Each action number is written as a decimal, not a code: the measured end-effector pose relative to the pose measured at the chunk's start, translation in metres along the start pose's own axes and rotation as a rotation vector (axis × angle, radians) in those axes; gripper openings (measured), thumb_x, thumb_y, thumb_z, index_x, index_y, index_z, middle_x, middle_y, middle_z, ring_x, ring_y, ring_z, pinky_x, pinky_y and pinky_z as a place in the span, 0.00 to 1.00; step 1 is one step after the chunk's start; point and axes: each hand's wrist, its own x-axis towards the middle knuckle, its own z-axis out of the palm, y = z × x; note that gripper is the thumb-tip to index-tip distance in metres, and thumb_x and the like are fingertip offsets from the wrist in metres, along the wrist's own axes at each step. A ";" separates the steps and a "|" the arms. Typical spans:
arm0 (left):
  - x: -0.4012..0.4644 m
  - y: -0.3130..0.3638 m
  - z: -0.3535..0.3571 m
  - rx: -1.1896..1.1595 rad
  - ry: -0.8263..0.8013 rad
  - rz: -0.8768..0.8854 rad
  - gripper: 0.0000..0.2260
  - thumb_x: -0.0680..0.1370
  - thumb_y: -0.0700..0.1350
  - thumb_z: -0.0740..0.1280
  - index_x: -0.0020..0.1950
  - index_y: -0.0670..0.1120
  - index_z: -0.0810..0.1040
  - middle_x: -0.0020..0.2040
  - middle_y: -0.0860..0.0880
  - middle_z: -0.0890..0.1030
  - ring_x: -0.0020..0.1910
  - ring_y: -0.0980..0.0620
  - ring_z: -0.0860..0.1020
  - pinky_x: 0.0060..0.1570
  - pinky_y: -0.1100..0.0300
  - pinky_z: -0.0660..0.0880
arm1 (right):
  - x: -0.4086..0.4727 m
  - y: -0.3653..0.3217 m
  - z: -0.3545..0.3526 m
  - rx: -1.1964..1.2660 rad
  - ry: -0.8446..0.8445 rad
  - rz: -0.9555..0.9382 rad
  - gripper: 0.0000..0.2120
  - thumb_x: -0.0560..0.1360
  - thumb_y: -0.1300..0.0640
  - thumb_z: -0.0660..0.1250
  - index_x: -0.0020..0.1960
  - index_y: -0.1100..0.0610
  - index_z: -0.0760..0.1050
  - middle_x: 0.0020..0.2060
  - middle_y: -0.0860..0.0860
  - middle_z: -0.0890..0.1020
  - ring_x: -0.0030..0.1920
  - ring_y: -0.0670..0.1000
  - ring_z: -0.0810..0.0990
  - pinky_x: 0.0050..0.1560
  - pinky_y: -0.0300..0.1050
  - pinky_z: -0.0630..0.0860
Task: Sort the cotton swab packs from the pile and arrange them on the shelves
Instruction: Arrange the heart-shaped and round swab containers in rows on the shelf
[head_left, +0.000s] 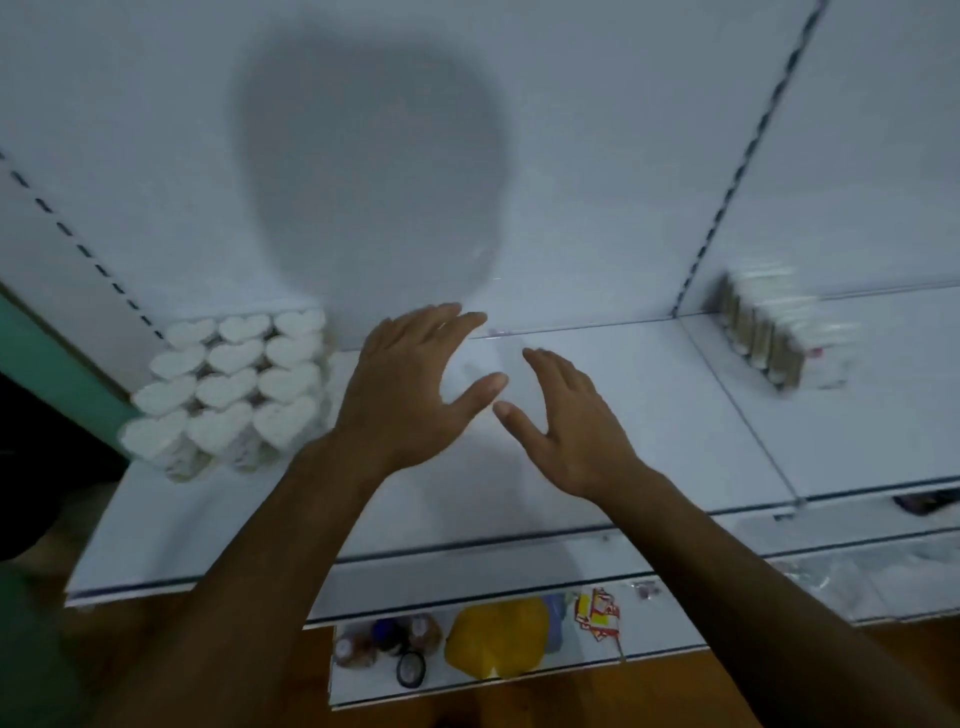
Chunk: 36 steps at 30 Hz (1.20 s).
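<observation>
Light was dim and bluish, from behind me; my head's shadow (371, 171) fell on the back panel (597, 130). Right-hand packs (784, 332) were motion-blurred, and straight lines bowed at the edges.

Both bare hands, left hand (410, 374) and right hand (566, 421), hover with fingers straight over the white metal shelf (649, 415), holding nothing. Heart-shaped clear cotton swab packs (228, 384) stand left; blurred rectangular packs (779, 327) stand right.
</observation>
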 end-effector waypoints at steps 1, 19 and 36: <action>0.009 0.024 0.007 -0.021 0.005 0.021 0.32 0.75 0.69 0.54 0.74 0.53 0.68 0.74 0.50 0.70 0.74 0.48 0.66 0.74 0.47 0.58 | -0.009 0.017 -0.018 0.001 0.019 0.020 0.41 0.75 0.29 0.48 0.79 0.53 0.56 0.78 0.51 0.60 0.77 0.53 0.59 0.74 0.52 0.59; 0.135 0.484 0.190 -0.318 -0.222 0.497 0.28 0.77 0.66 0.58 0.73 0.52 0.70 0.72 0.52 0.73 0.70 0.50 0.70 0.70 0.46 0.67 | -0.214 0.343 -0.322 -0.009 0.361 0.513 0.35 0.78 0.34 0.55 0.77 0.54 0.59 0.76 0.53 0.64 0.72 0.53 0.67 0.69 0.54 0.68; 0.322 0.778 0.372 -0.450 -0.377 0.642 0.30 0.75 0.66 0.56 0.73 0.52 0.69 0.72 0.52 0.72 0.71 0.50 0.69 0.70 0.46 0.66 | -0.234 0.642 -0.520 -0.114 0.443 0.796 0.31 0.79 0.45 0.65 0.77 0.54 0.60 0.74 0.52 0.66 0.72 0.54 0.67 0.68 0.50 0.68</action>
